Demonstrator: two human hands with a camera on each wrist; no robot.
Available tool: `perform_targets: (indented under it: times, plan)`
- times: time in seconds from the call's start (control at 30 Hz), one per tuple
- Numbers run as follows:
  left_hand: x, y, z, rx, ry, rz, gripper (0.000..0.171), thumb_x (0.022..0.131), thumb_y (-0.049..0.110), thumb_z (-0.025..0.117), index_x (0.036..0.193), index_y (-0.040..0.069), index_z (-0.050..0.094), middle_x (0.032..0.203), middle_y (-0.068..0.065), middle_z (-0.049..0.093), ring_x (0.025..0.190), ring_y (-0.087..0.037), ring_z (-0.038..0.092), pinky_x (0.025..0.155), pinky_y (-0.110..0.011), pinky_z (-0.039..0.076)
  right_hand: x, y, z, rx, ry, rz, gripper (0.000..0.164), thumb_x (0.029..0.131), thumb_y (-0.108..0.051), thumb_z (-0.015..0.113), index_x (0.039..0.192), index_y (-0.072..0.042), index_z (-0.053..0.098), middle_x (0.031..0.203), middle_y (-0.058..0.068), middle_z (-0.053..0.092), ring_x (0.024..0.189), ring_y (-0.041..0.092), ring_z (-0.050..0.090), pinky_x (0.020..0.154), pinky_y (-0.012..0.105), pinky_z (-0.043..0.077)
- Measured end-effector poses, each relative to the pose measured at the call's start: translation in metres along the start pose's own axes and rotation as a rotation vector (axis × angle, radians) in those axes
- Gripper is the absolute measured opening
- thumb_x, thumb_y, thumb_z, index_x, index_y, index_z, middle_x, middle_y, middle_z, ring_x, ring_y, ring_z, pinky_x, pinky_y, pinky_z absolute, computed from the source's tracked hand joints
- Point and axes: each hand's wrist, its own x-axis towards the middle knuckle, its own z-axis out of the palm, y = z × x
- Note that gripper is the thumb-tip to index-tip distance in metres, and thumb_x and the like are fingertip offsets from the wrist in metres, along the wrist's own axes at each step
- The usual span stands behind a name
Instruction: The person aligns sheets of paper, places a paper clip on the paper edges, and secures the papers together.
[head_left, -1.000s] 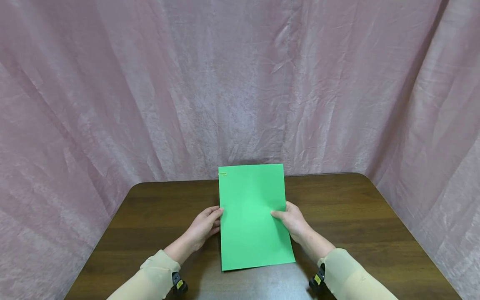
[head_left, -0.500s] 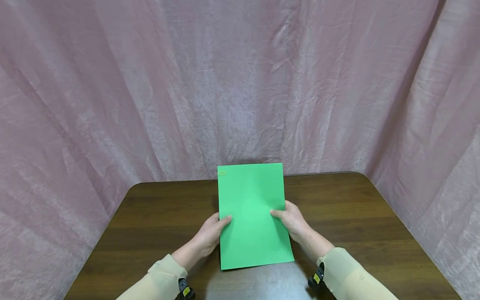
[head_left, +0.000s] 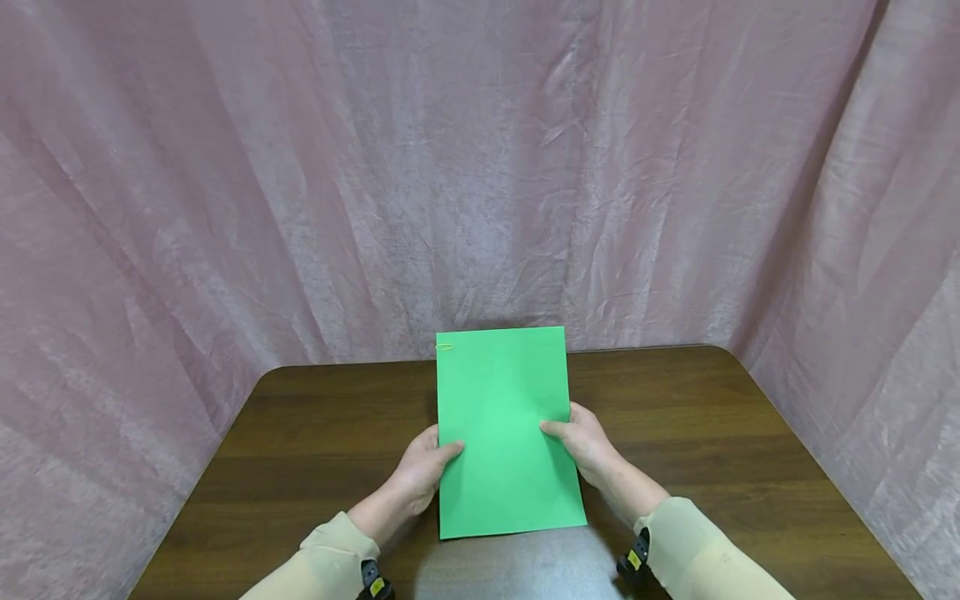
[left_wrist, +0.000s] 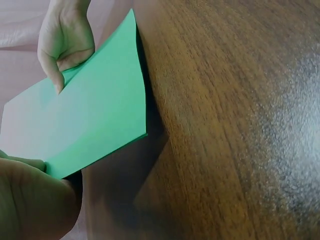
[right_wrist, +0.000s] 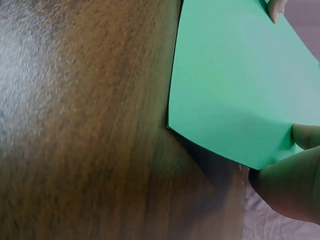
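Both hands hold a green sheet of paper (head_left: 502, 467) by its long sides, tilted up over the table. My left hand (head_left: 420, 468) grips the left edge, thumb on the front face and the other fingers hidden behind. On the opposite edge my right hand (head_left: 592, 446) pinches the paper the same way, its thumb lying farther in. A small yellow paper clip (head_left: 446, 347) sits at the sheet's top left corner. In the left wrist view the green paper (left_wrist: 100, 110) bends slightly, and its lower edge casts a shadow on the wood.
A brown wooden table (head_left: 322, 433) with rounded far corners lies beneath the hands. Pink velvet curtain (head_left: 480, 167) hangs close behind the table and along its right side. Light glares off the tabletop near the front.
My left hand has slid slightly down and inward along the left edge, and its thumb now reaches farther onto the front. The paper and right hand have barely moved.
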Motion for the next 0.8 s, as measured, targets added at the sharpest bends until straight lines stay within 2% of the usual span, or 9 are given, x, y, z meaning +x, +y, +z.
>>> perform_targets:
  times: [0.2, 0.5, 0.67, 0.8]
  plan:
    - [-0.001, -0.001, -0.001, -0.008, 0.020, 0.008, 0.048, 0.108, 0.011, 0.050, 0.150, -0.008, 0.035, 0.131, -0.021, 0.060, 0.105, -0.024, 0.066, 0.085, -0.039, 0.057, -0.003, -0.004, -0.002, 0.018, -0.021, -0.023, 0.049, 0.100, -0.005, 0.061, 0.144, 0.010, 0.044, 0.125, 0.023, 0.063, 0.097, 0.025, 0.068, 0.080, 0.039, 0.057]
    - [-0.003, -0.001, -0.007, -0.009, 0.053, 0.006, 0.046, 0.108, 0.011, 0.051, 0.148, -0.006, 0.037, 0.127, -0.021, 0.061, 0.101, -0.023, 0.067, 0.082, -0.038, 0.057, -0.012, -0.005, -0.012, -0.001, -0.028, -0.043, 0.031, 0.101, -0.006, 0.062, 0.127, 0.008, 0.057, 0.107, 0.015, 0.071, 0.089, 0.020, 0.067, 0.080, 0.035, 0.051]
    - [-0.002, -0.002, -0.009, -0.019, 0.062, 0.001, 0.045, 0.108, 0.010, 0.051, 0.148, -0.007, 0.037, 0.129, -0.021, 0.060, 0.103, -0.022, 0.066, 0.084, -0.038, 0.057, -0.018, -0.003, -0.016, 0.012, -0.038, -0.009, 0.029, 0.099, -0.009, 0.065, 0.123, 0.007, 0.061, 0.100, 0.009, 0.070, 0.082, 0.017, 0.064, 0.075, 0.033, 0.051]
    - [-0.002, -0.002, -0.010, -0.033, 0.073, -0.003, 0.046, 0.108, 0.010, 0.051, 0.148, -0.007, 0.037, 0.131, -0.021, 0.059, 0.104, -0.022, 0.065, 0.085, -0.037, 0.056, -0.023, -0.001, -0.019, 0.032, -0.045, 0.008, 0.030, 0.098, -0.008, 0.065, 0.122, 0.009, 0.061, 0.099, 0.010, 0.069, 0.079, 0.019, 0.065, 0.072, 0.033, 0.055]
